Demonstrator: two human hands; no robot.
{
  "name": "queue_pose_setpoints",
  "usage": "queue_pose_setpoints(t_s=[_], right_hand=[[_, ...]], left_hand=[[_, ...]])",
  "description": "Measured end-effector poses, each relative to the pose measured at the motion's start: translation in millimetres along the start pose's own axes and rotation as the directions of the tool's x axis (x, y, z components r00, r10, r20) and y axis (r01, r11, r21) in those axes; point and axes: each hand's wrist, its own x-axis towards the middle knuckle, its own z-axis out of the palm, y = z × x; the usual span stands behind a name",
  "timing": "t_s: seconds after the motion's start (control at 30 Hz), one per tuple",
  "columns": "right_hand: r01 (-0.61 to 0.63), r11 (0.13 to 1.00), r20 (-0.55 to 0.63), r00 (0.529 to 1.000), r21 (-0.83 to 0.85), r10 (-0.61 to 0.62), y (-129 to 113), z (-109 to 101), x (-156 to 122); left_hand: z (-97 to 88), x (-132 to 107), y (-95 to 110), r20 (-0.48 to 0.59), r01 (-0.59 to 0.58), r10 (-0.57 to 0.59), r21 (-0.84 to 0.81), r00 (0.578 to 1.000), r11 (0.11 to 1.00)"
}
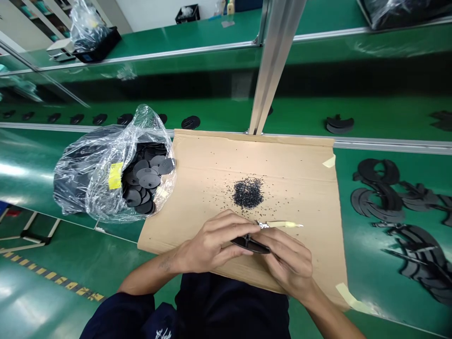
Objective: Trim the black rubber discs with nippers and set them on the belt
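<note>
Both my hands grip one black disc-shaped plastic part (250,244), tilted over the front of the cardboard sheet (197,155). My left hand (221,240) pinches its left side between thumb and fingers. Closed on its right side is my right hand (287,256), whose fingertips partly cover the part. Just beyond the fingers lies a pair of nippers with yellow handles (284,224), its metal jaws close to my right fingertips. A pile of small black plastic bits (248,193) is scattered on the cardboard in front of my hands.
To the left lies a clear plastic bag (95,179) full of flat black discs (148,179). Curved black parts (377,197) are stacked on the green table at right. Behind the cardboard, a metal post (271,70) rises beside a strip carrying spaced black parts (190,122).
</note>
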Motion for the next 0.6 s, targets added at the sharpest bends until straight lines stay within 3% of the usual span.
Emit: queue_pose_setpoints(t_s=[0.27,0.47,0.6], right_hand=[[-0.035,0.999,0.025,0.999,-0.005,0.035,-5.1,-1.5,1.2],[-0.055,0.998,0.053,0.997,-0.039,0.057,-9.2,-4.2,0.6],[-0.068,0.998,0.068,0.995,-0.011,0.069,-9.6,-4.4,0.0]], left_hand=[[1.2,0.2,-3.0,-0.047,-0.026,0.025,-0.029,0.999,0.999],[-0.8,1.5,-2.1,0.012,-0.019,0.019,-0.057,1.0,0.998],[1.0,-1.0,-0.8,-0.031,-0.007,0.005,-0.033,0.999,0.999]])
